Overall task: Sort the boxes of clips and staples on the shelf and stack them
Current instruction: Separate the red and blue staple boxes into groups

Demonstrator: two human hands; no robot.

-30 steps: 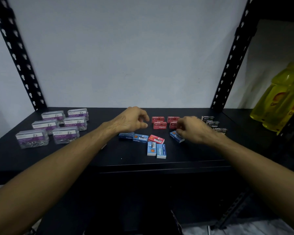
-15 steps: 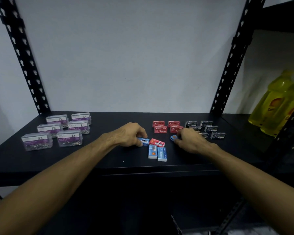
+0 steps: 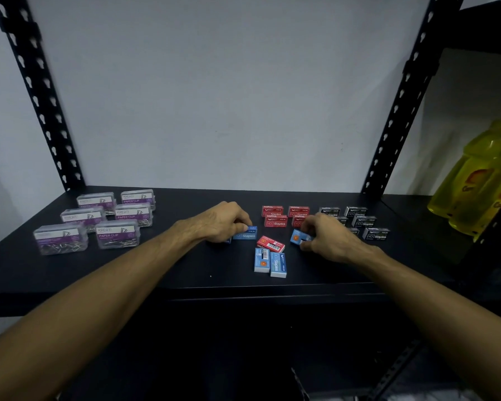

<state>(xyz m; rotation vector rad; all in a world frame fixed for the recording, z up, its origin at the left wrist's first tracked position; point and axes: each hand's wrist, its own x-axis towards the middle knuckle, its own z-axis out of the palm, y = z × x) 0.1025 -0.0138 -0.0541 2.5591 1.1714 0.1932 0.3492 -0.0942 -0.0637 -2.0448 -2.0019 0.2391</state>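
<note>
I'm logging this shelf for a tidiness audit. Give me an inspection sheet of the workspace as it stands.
Surface: black shelf board, dark and matte.
Job's things: six clear paper clip boxes grouped at left; red staple boxes behind centre, one stray red box in front; black staple boxes at right; two blue staple boxes side by side near the front.
Clutter: nothing seen.
Grippers: left hand holds a blue box; right hand pinches another blue box.
Cables: nothing seen.
Surroundings: white wall, perforated black uprights, yellow bottles at right.

Clip boxes (image 3: 110, 217) left on shelf (image 3: 156, 270), staple boxes (image 3: 275, 221) right.
</note>
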